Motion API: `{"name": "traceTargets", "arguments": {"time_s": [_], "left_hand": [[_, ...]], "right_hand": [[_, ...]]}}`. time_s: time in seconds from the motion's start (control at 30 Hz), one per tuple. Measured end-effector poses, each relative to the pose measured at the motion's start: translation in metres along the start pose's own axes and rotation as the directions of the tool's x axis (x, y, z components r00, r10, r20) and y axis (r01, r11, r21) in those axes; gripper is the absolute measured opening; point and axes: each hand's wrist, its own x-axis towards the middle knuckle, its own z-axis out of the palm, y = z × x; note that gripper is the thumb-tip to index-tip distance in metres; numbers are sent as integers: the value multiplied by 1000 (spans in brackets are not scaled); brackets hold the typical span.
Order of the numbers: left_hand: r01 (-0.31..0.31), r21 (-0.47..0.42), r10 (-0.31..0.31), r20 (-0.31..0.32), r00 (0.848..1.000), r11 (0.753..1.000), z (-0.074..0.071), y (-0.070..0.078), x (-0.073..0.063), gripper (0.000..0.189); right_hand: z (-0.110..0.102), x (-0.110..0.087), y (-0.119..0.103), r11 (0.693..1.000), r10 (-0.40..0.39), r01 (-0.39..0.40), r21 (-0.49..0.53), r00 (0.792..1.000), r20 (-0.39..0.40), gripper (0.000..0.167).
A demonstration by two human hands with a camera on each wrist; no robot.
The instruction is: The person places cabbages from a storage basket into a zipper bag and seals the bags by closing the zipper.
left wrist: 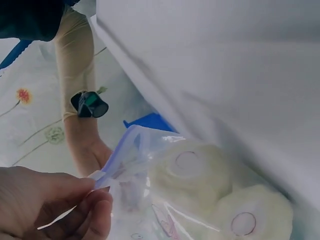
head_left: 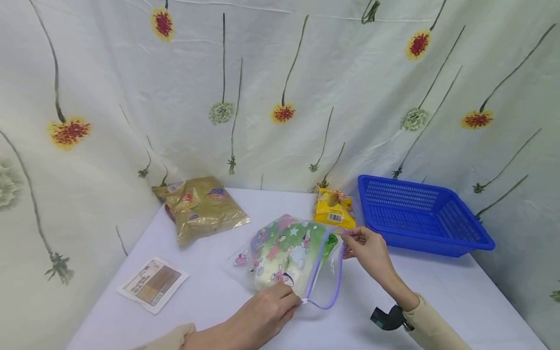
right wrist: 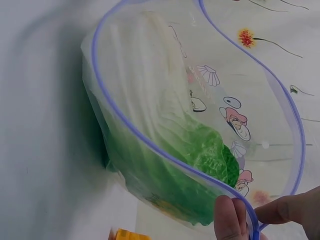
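Note:
A clear zip bag (head_left: 325, 284) with purple edging and cartoon prints lies on its side, its mouth spread apart toward the right. Inside are green-and-white Chinese cabbages (right wrist: 150, 85); two pale stem ends (left wrist: 243, 223) show through the plastic in the left wrist view. With thumb and fingers, my left hand (head_left: 264, 311) pinches the near corner of the mouth, by the white slider (head_left: 305, 301). At the far corner, my right hand (head_left: 367, 250) pinches the purple edge.
Behind the right hand stands a blue plastic basket (head_left: 415, 238), with a small yellow packet (head_left: 334, 209) to its left. A gold bag (head_left: 205, 209) sits at the back left, and a flat white-and-brown packet (head_left: 153, 284) lies at the front left. A flowered curtain (head_left: 262, 58) hangs behind the white table (head_left: 210, 282).

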Motion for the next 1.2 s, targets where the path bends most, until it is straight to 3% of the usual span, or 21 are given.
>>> {"name": "traceTargets", "arguments": {"time_s": [0.17,0.3,0.5,0.63,0.7,0.83,0.97,1.07,1.2], "left_hand": [[63,-112,-70,-65,995,992,-7,-6,4,15],[116,-247,-157,-153,976,962,-24,-19,13,18],[234,-263,-303,-267,915,936,-62,-45,42,16],[333,-326,-426,-277,861,885,-82,-63,63,11],[354,-366,-466,-286,837,861,-88,-71,72,8],[400,-423,-532,-261,805,813,-95,-83,83,6],[442,-449,-572,-208,793,776,-91,-95,87,8],[450,-463,-576,-174,799,764,-86,-104,89,9],[463,-458,-568,-118,814,759,-81,-108,94,8]], "right_hand": [[-4,2,-3,998,-15,14,55,1000,15,25],[-10,3,-6,995,-36,34,93,999,11,31],[-18,6,-9,989,-11,7,150,1000,25,37],[-20,9,-10,986,18,-22,163,1000,24,40],[-21,10,-11,985,30,-35,172,999,31,38],[-22,14,-10,983,38,-48,176,997,60,36],[-24,23,-3,999,28,-32,33,994,105,37],[-27,33,1,992,7,9,-123,992,130,34],[-26,44,-8,962,-89,107,-251,993,82,30]]}}
